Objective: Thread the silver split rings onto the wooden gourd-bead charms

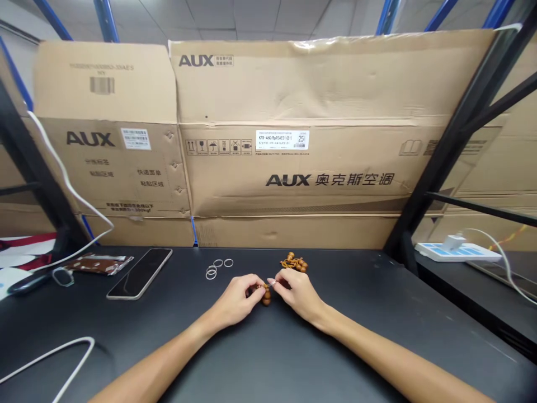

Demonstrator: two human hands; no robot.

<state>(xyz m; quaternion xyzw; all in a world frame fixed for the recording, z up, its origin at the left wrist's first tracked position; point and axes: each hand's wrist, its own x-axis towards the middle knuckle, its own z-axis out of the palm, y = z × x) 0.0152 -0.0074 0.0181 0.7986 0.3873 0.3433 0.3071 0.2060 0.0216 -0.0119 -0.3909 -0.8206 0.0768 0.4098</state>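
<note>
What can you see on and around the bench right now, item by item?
Held wooden beads: one short run, brown, between the hands.
Wooden bead heap: one, brown, beyond the right hand.
Thin rings: about four, pale, left of the heap.
Smartphone: one, black, face up, further left.
Foil packet: one, brown and silver, left of the phone.
Power strip: one, white and blue, on a lower right-hand surface.
Flattened cartons: several, tan, AUX-printed, behind the bench.
Bench top: one, black, under everything.
Left hand grip: one, pinching the held beads.
Right hand grip: one, pinching the held beads.
</note>
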